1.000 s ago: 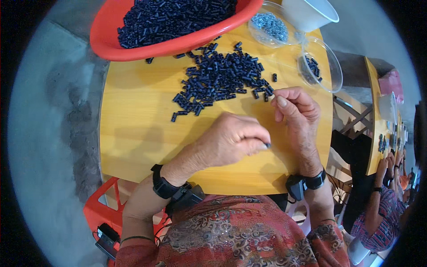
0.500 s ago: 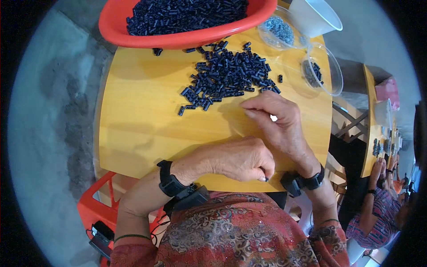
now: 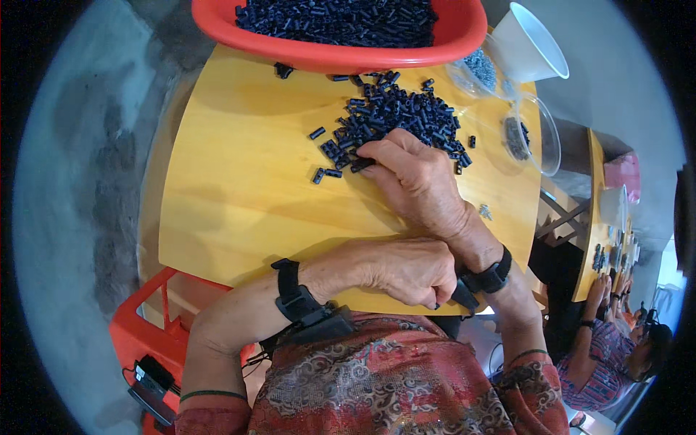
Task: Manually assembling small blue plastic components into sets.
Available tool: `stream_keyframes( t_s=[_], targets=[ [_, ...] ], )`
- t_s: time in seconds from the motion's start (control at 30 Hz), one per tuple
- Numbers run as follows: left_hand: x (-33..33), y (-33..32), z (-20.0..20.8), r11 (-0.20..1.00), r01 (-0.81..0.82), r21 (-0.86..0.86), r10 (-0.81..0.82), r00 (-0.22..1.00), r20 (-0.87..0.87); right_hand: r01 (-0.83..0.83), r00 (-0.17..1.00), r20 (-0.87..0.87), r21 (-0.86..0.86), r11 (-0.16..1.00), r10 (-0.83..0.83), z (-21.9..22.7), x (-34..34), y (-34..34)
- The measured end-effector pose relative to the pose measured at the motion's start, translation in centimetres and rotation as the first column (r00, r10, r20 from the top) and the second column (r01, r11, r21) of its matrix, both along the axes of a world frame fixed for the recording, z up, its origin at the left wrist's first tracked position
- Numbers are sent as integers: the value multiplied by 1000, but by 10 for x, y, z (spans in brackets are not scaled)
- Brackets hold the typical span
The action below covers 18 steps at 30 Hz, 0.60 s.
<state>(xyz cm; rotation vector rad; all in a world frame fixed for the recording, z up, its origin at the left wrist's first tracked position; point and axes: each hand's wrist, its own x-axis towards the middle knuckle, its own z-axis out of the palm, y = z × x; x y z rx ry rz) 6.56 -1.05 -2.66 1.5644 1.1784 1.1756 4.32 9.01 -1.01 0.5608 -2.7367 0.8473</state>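
A loose pile of small black plastic tube-shaped pieces [image 3: 406, 109] lies on the yellow table. At the pile's near edge, my right hand [image 3: 424, 181] has thumb and forefinger closed on one black piece [image 3: 361, 164]. My left hand [image 3: 413, 272] is curled by the table's near edge, crossing close in front of my right wrist. A dark tip of a small piece [image 3: 436, 305] shows at its fingertips; the rest is hidden in the fingers. A few small silvery metal parts [image 3: 485, 212] lie on the table beside my right forearm.
A red basin [image 3: 341, 54] full of the black pieces stands at the far edge. To its right are a clear tub of silvery parts [image 3: 480, 70], a white bucket [image 3: 533, 43] and a clear tub [image 3: 552, 138] with black pieces. A red stool [image 3: 145, 312] stands lower left; other people sit at a table far right.
My right hand has moved left onto the pile's near edge and closed on a black piece. The silvery parts have come into view. My left hand stays curled; the whole view has shifted slightly.
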Motion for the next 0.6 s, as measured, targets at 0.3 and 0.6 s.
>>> stream_keyframes(
  t_s=[0.3, 0.6],
  targets=[
    [-1, 0, -1, 1000, 3, -12, -2, 998, 71, -23, 998, -54, 19, 1000, 24, -2, 3, 7],
    [-8, -4, 6, 998, 5, -65, 2, 995, 102, 47, 999, 36, -345, 938, -37, 0, 18, 21]
  ],
)
